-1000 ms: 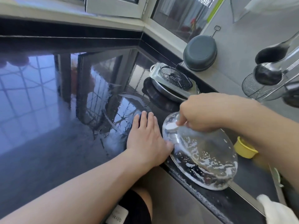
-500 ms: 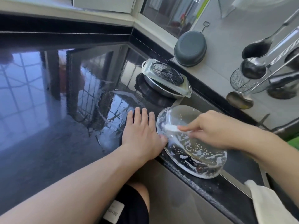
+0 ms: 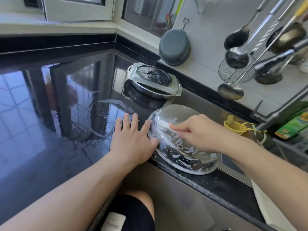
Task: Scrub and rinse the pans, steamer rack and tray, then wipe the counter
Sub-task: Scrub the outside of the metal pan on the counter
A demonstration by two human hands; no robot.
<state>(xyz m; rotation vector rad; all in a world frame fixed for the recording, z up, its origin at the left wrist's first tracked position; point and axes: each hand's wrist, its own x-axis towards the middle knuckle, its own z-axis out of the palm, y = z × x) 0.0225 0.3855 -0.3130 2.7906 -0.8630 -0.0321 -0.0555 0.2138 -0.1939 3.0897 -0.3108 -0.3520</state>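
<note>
Soapy steel is what the person works on: a shallow round pan [image 3: 183, 147] lies at the front edge of the desk [image 3: 50, 114], tipped so its foamy inside faces up and toward the person, its far rim reaching over the sink [image 3: 205, 105]. Seen from the head camera it reads as an oval, its long axis running from the far left to the near right.

The left hand [image 3: 133, 144] lies flat on the wet black surface just left of the pan, palm down, fingers straight and slightly spread, pointing away from the body; the thumb touches the pan's left rim. The forearm comes in from the lower left.

The right hand [image 3: 196, 134] reaches in from the right, knuckles up, fingers curled to pinch a small white scrubbing pad [image 3: 164, 126], which is pressed against the pan's inner wall near the left rim.

Toward the far corner, a perforated steamer rack [image 3: 154, 75] sits in a rectangular tray [image 3: 175, 88], stacked on another steel pan [image 3: 150, 92].

A green carton [image 3: 293, 124] at the right edge carries print too blurred to read. A white label [image 3: 113, 221] on the dark shorts shows writing upside down, not legible.
</note>
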